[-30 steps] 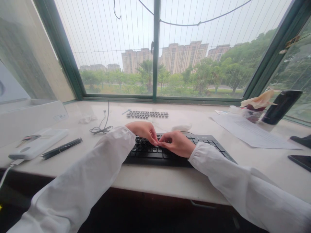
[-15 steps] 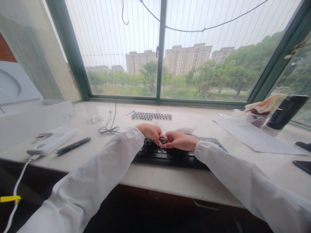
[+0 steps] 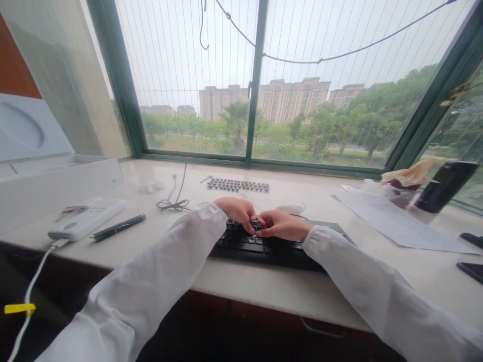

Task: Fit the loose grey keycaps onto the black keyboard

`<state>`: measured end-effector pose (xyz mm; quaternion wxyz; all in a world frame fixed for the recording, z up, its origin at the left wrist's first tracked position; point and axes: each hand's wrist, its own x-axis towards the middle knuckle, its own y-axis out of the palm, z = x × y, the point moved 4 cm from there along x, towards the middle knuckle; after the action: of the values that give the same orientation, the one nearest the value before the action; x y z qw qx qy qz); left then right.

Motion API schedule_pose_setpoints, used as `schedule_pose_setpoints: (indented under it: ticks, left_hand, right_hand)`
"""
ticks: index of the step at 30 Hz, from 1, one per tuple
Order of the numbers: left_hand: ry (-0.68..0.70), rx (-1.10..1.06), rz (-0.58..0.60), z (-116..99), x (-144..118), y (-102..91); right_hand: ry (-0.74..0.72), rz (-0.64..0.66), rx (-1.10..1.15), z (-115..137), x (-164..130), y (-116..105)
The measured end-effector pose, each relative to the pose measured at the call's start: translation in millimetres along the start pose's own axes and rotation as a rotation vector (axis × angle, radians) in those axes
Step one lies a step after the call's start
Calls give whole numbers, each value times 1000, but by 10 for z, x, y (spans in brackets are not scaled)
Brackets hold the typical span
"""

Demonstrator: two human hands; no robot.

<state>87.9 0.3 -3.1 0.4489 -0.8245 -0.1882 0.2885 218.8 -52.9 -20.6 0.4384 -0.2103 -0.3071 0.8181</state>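
Left hand (image 3: 236,211) and right hand (image 3: 283,225) pinch one small, light, rigid keycap (image 3: 256,225) by its edges over the black keyboard (image 3: 264,246).

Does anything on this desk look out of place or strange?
Yes. A set of loose dark keycaps lies in rows near the window, apart from the black keyboard. Both hands, left hand and right hand, pinch something small over the keys; what it is cannot be told.
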Motion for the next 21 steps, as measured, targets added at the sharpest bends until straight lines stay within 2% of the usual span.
schedule_pose_setpoints:
  ticks: [3,6,9,11,14,19,21]
  left_hand:
    - [-9,-22,-67,36,-47,-89]
    - [-91,0,-180,94,-90,-197]
    - [-219,138,-338,156,-134,-279]
    - [-326,267,-459,197,-170,-317]
    - [-450,372,-578,255,-216,-345]
    - [-556,423,-628,379,-269,-412]
    - [-593,432,-658,436,-306,-473]
  right_hand:
    - [4,-73,-34,-21,-42,-57]
    - [24,-264,-123,-49,-73,-191]
    - [76,-439,-289,-101,-111,-312]
    - [108,-484,-395,-132,-132,-344]
    - [74,-468,-489,-101,-154,-310]
    - [-69,-305,-501,74,-176,-138]
    - [-152,-288,-496,132,-191,-87]
